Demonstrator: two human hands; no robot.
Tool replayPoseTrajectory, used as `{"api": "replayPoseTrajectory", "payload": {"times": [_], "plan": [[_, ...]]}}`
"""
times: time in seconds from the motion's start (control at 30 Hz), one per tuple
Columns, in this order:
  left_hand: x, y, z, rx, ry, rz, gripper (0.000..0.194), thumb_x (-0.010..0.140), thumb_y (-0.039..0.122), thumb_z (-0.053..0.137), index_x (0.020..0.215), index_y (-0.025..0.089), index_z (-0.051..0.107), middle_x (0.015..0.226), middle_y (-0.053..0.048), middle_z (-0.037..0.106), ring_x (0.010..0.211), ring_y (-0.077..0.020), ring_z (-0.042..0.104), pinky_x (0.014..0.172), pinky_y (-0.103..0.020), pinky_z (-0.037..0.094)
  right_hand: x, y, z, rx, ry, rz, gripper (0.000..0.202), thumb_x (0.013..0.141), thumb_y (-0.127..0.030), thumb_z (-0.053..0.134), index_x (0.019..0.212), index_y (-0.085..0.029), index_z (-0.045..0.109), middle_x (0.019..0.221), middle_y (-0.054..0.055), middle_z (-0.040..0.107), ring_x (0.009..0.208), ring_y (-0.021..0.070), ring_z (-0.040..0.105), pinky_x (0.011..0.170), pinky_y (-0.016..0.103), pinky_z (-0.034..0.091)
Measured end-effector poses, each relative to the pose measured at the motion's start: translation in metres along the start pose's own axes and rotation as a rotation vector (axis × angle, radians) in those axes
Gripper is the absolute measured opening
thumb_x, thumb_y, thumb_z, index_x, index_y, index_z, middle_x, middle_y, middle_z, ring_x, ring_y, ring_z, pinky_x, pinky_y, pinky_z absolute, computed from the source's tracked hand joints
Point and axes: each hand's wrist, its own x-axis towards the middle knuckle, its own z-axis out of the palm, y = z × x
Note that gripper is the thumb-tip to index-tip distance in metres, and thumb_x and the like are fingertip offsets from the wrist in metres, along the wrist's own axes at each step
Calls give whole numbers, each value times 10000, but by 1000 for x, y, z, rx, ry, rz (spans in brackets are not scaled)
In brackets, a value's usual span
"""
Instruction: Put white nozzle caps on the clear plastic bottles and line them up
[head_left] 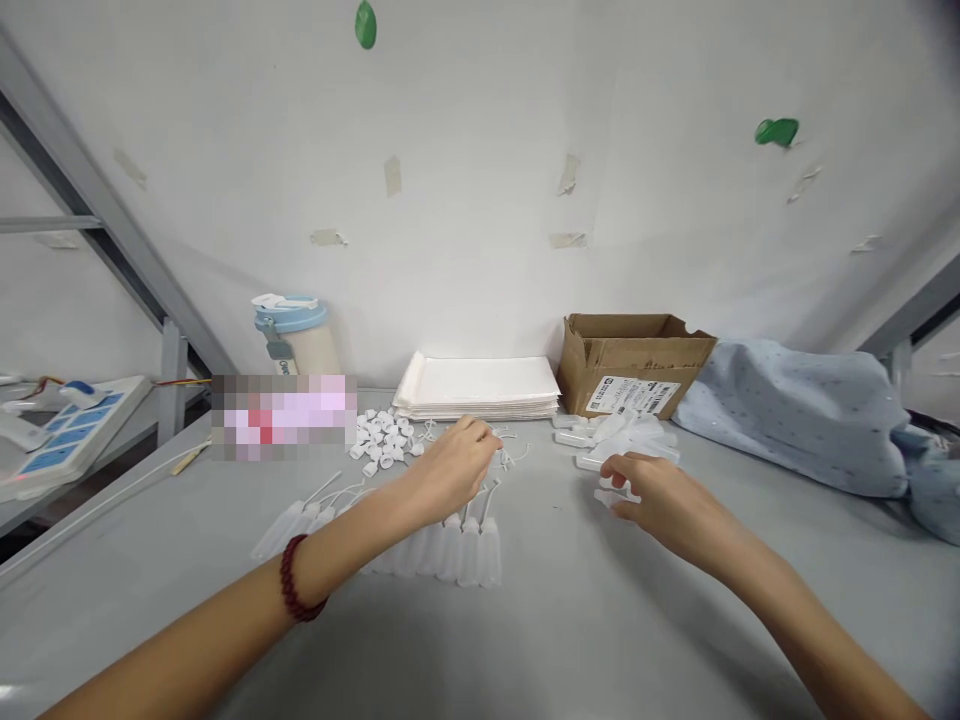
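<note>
My left hand (457, 462) is over the middle of the table with its fingers curled together, at a few loose white cords (512, 450). What its fingertips hold, if anything, is hidden. Below that forearm lies a row of translucent plastic bottles (469, 552) with white looped cords at their tops; the arm covers part of the row. Small white caps (386, 437) are heaped to the left. On the right, my right hand (664, 500) has thumb and fingers apart around a clear bottle (615, 497), at the near edge of a pile of clear bottles (634, 432).
A stack of white paper sheets (480, 385) lies against the wall. Beside it stands an open cardboard box (637, 360), then a light blue cloth (802, 420). At the back left are a lidded cup (300, 335) and a blurred pink item (300, 415). A cable (105, 505) crosses the left edge.
</note>
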Motion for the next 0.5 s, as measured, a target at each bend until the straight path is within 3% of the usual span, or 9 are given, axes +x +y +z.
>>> {"api": "replayPoseTrajectory", "payload": {"times": [0.2,0.33,0.5], "plan": [[28,-1,14,50,-45,87,299,711,-108,431,759,157,563,847,-75,591,892,-232,521,726,-314,443,0,-11,1,-44,-22,2,246,703,-40,573,871,-179,687,1005,114,708,886,293,659,642,318,424],[34,-6,19,52,-50,76,236,781,-27,430,705,152,563,773,-79,590,816,-222,535,695,-314,449,-1,-14,2,-16,-10,-2,227,717,-62,590,886,-170,696,1006,126,706,886,300,657,627,314,414],[32,-5,15,8,14,-11,207,840,64,403,762,149,574,846,-83,603,822,-211,554,699,-315,450,-6,-20,3,56,38,-56,214,802,-127,564,976,-178,677,1046,97,690,962,259,636,708,307,437]]}}
